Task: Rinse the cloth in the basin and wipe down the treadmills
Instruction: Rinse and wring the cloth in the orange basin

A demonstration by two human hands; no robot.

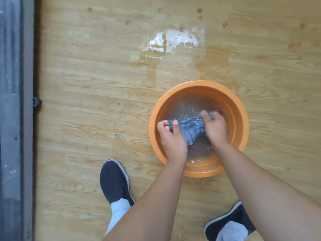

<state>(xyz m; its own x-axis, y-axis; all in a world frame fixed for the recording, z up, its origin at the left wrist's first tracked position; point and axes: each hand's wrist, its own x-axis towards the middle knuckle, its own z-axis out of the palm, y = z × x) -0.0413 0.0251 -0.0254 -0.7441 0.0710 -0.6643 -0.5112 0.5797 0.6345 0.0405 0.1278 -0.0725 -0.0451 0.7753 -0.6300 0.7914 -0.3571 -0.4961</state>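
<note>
A round orange plastic basin (pixel 240 119) holding water sits on the pale wood-grain floor (pixel 90 80), right of centre. Inside it, a bunched blue striped cloth (pixel 188 129) stretches between both hands at the water's surface. The left hand (pixel 171 138) grips the cloth's left end, fingers and thumb curled round it. The right hand (pixel 215 127) clutches the right end, its fingertips down in the water. A wet puddle (pixel 172 42) glistens on the floor beyond the basin. Two dark slip-on shoes (pixel 114 181) with white socks stand near. A grey treadmill edge (pixel 15 119) runs along the far left.
</note>
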